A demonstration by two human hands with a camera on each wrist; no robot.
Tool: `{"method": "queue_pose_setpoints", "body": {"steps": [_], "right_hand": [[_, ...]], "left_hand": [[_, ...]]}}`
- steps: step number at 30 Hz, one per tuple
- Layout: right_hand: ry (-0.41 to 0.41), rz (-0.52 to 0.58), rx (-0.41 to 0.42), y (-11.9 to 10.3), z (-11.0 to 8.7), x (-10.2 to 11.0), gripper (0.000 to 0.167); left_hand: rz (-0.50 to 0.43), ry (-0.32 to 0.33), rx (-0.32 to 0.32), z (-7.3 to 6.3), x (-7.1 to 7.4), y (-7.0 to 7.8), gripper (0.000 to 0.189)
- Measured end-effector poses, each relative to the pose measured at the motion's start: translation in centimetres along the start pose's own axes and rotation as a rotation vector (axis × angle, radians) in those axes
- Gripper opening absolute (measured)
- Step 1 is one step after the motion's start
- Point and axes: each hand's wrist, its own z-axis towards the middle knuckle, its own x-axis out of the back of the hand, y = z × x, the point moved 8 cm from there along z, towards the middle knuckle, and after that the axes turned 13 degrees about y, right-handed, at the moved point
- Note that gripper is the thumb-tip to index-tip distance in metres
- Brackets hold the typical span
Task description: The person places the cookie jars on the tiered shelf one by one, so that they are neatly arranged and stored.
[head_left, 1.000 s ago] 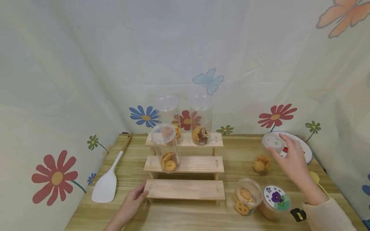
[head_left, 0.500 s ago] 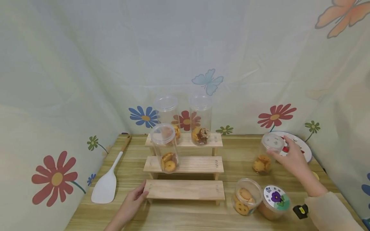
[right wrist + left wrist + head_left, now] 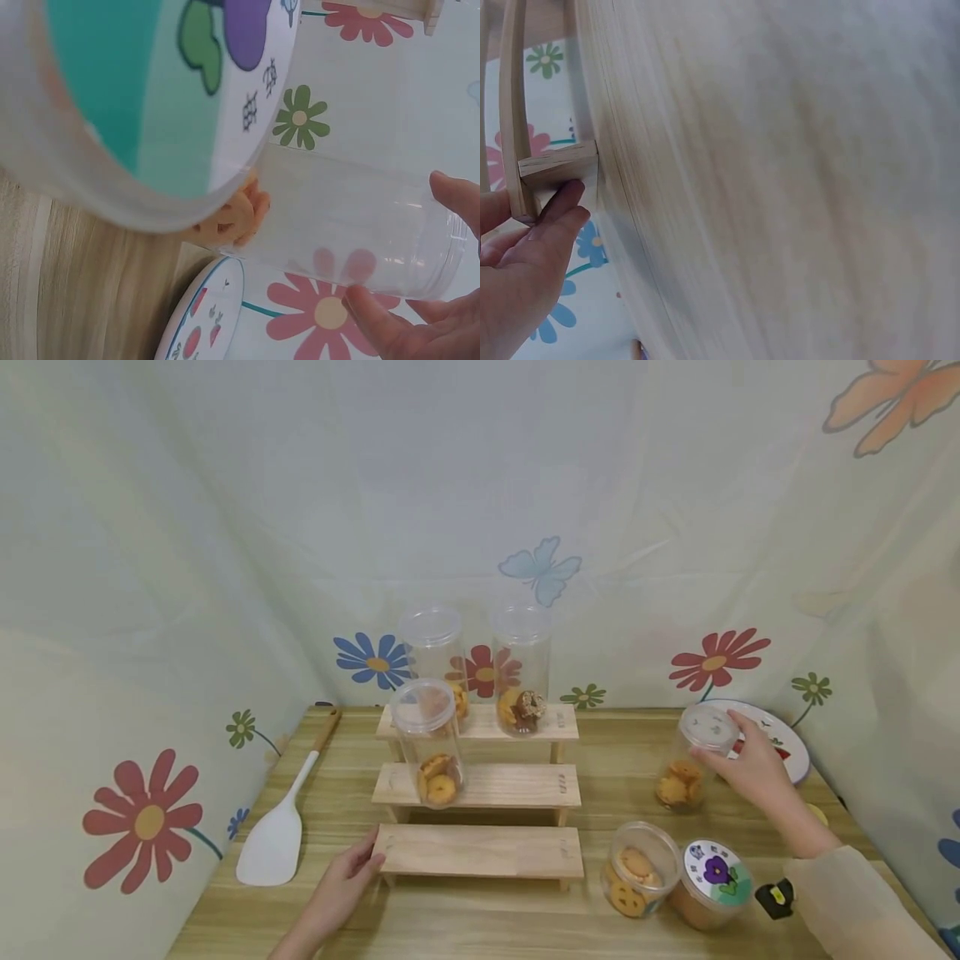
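Pointing lid-up with its long axis roughly upright, the tall clear jar (image 3: 687, 758) is at the right of the scene, the right hand (image 3: 756, 770) gripping its top. Just beyond is the plate (image 3: 803, 758); the cookie tub (image 3: 640, 875) and the flower-lidded tub (image 3: 715, 883) stand on its near side. Left, the left hand (image 3: 339, 887) grips the near step's left end on the wooden stand (image 3: 480, 852).

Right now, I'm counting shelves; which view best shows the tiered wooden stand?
The head view: it shows all three shelves of the tiered wooden stand. The left wrist view shows only one end, close up, by the left hand; the right wrist view, just a corner at the top.
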Motion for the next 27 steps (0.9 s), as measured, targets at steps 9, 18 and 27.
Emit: {"method": "queue_pose_setpoints", "body": {"steps": [9,18,27], "right_hand": [[-0.002,-0.008,0.007,0.11,-0.18,-0.08,0.099],[0.009,-0.011,0.007,0.19,-0.15,-0.04,0.098],[0.014,-0.029,0.005,0.43,-0.26,0.06,0.099]], "left_hand": [[-0.013,0.002,-0.005,-0.10,0.07,0.18,0.055],[-0.019,0.013,-0.011,0.00,0.25,0.03,0.055],[-0.013,0.005,-0.009,0.07,0.10,0.05,0.055]]}}
